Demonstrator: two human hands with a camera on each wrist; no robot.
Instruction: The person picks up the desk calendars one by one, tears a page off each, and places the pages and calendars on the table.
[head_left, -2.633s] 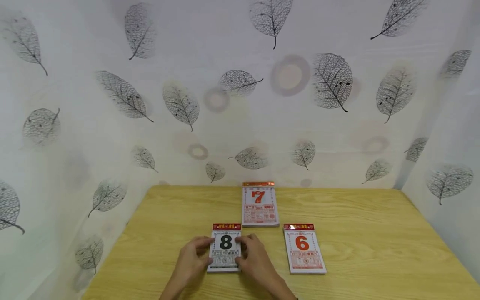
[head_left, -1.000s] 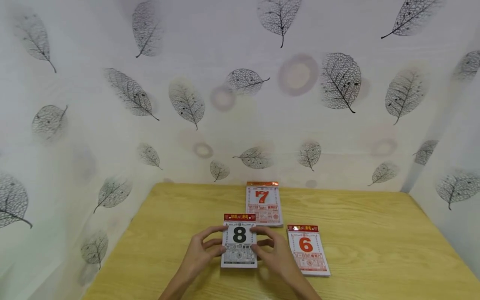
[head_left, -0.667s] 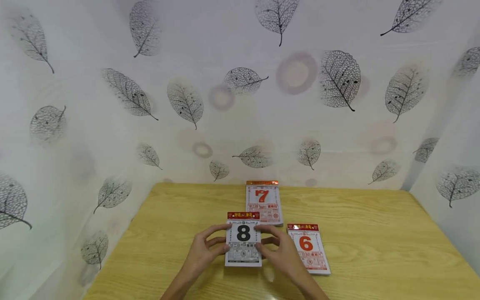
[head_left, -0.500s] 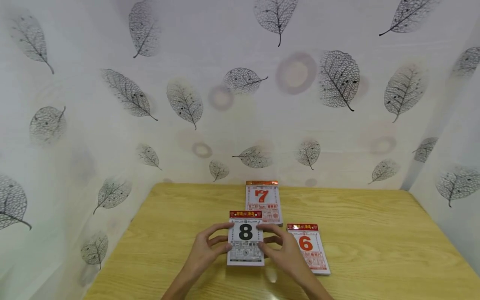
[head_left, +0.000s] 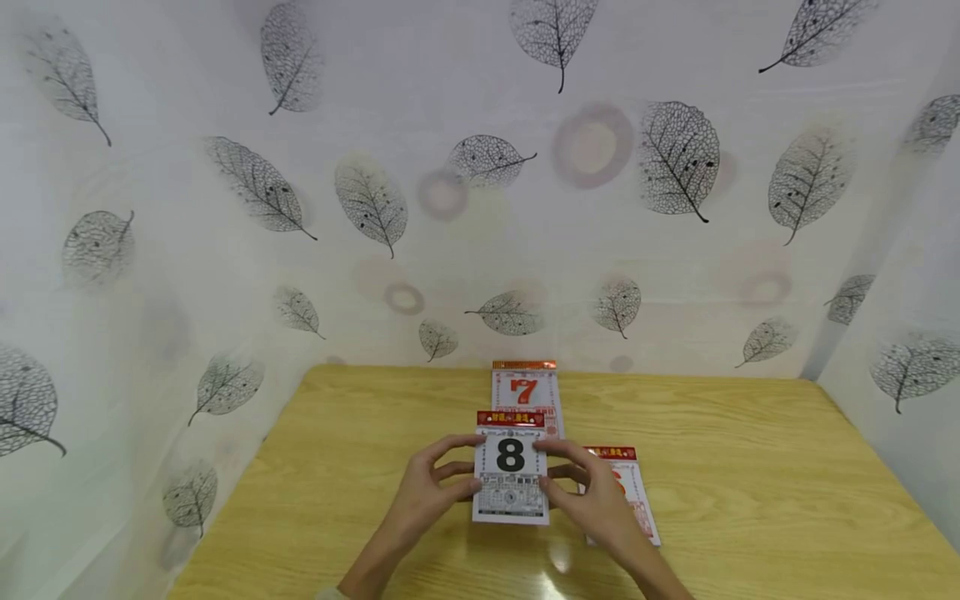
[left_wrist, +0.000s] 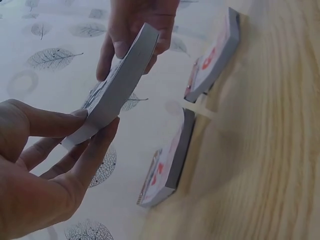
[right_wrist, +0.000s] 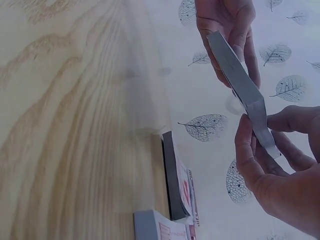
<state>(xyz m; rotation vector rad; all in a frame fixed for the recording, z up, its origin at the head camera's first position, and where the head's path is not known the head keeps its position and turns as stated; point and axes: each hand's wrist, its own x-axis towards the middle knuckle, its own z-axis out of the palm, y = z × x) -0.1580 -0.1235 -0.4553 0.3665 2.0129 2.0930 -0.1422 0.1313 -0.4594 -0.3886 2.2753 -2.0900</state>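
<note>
A tear-off calendar [head_left: 511, 498] with a red header and a large black 8 is held up off the table, its printed face toward the head camera. My left hand [head_left: 420, 492] pinches its left edge, thumb in front and fingers behind. On the opposite edge my right hand [head_left: 600, 500] grips it the same way. Both wrist views show the thick grey side of this calendar [left_wrist: 112, 95], clear of the wood. Behind it lies a calendar with a red 7 [head_left: 519, 390], its lower part covered. A red 6 calendar [head_left: 636, 487] is partly hidden by my right hand.
The wood-grain table [head_left: 750, 483] carries the two other calendars, near its back edge and right of centre. A pale cloth backdrop [head_left: 465, 242] with grey leaf prints rises behind the table and along both sides.
Both hands have lifted the 8 calendar from the table and carried it right. It now overlaps the 7 calendar in the head view, and my right hand covers part of the 6 calendar.
</note>
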